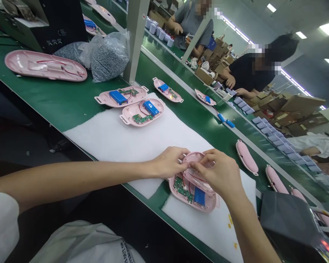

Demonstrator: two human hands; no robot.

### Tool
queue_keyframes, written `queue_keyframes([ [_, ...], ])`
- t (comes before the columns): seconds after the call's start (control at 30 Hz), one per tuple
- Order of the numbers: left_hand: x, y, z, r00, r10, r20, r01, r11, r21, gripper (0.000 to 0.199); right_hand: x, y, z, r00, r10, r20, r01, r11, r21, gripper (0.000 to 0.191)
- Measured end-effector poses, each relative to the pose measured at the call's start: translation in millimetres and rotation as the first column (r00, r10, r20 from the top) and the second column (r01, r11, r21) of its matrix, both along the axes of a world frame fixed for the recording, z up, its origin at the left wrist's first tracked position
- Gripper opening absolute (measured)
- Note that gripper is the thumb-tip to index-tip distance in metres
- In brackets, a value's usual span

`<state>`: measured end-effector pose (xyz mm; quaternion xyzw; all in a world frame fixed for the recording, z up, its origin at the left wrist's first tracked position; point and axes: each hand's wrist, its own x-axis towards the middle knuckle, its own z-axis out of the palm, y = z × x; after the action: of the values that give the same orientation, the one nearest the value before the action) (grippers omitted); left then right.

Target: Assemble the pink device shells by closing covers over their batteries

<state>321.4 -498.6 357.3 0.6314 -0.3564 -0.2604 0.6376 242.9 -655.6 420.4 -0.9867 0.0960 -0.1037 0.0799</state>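
Note:
Over the white foam sheet (112, 135), my left hand (170, 161) has its thumb and fingers closed on the edge of a pink plastic shell half (194, 177). My right hand (222, 171) grips the same shell half from the other side, its thumb and fingertips pinched near a thin wire. Below it lies a matching pink shell (208, 209), open side up, with a green circuit board (182, 188) and a blue battery pack (199, 196). Red wires run between the two halves. The fingers partly hide the upper half.
Two open pink shells (142, 121) with batteries lie up-left, near a bag of small metal parts (109, 58) and a metal post (135, 44). A dark machine (285, 223) stands at right. Beyond are a conveyor belt (186, 117) with pink units and co-workers (249, 69).

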Motion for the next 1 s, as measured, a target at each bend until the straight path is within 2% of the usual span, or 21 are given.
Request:
queue_keyframes([
  [0.1,-2,1,-0.6,1.0,0.015,-0.021,-0.014,1.0,0.018,0.016,2,-9,10.0,0.986,-0.158,-0.061,0.162,0.985,0.057,0.043],
  [0.17,-2,1,-1.2,0.999,0.037,-0.022,-0.036,0.999,0.024,0.015,2,-17,14.5,0.978,-0.172,-0.119,0.188,0.971,0.146,0.04],
  [0.27,1,0,-0.6,0.998,0.056,0.004,-0.056,0.997,0.047,0.015,2,-24,15.8,0.986,-0.097,-0.138,0.14,0.93,0.34,0.029],
  [0.33,4,0,1.3,0.998,0.012,0.054,-0.014,0.999,0.048,0.014,1,-24,15.1,0.995,-0.057,-0.081,0.085,0.908,0.411,0.025],
  [0.43,7,4,5.2,0.978,-0.051,0.203,0.045,0.998,0.034,0.019,-10,-17,15.4,1.0,-0.002,0.008,-0.002,0.918,0.396,0.02],
  [0.5,6,10,8.2,0.945,-0.112,0.307,0.103,0.994,0.047,0.018,-28,-9,14.9,0.994,0.058,0.096,-0.087,0.941,0.328,0.015],
  [0.57,6,19,12.0,0.879,-0.249,0.407,0.226,0.968,0.107,0.011,-51,1,10.3,0.971,0.135,0.195,-0.174,0.964,0.2,0.008],
  [0.63,6,25,18.0,0.745,-0.433,0.507,0.393,0.9,0.191,0.029,-71,12,0.3,0.95,0.224,0.22,-0.24,0.969,0.053,0.02],
  [0.7,11,26,27.5,0.609,-0.563,0.559,0.471,0.823,0.316,0.045,-81,20,-13.8,0.958,0.259,0.124,-0.257,0.966,-0.031,0.046],
  [0.77,25,21,41.1,0.542,-0.658,0.523,0.481,0.753,0.449,0.053,-81,22,-28.9,0.974,0.223,-0.031,-0.224,0.974,-0.034,0.082],
  [0.8,37,15,49.2,0.53,-0.686,0.498,0.473,0.727,0.498,0.058,-78,22,-35.8,0.976,0.19,-0.102,-0.192,0.981,-0.009,0.095],
  [0.87,73,-1,66.4,0.536,-0.686,0.492,0.416,0.722,0.553,0.064,-73,18,-47.3,0.971,0.158,-0.177,-0.15,0.987,0.059,0.1],
  [0.93,124,-21,81.5,0.6,-0.578,0.554,0.212,0.782,0.586,0.062,-73,10,-55.1,0.978,0.148,-0.148,-0.135,0.986,0.099,0.092],
  [1.0,182,-41,89.8,0.66,-0.423,0.621,-0.083,0.78,0.62,0.054,-73,-5,-59.0,0.996,0.075,-0.038,-0.072,0.995,0.075,0.086],
])
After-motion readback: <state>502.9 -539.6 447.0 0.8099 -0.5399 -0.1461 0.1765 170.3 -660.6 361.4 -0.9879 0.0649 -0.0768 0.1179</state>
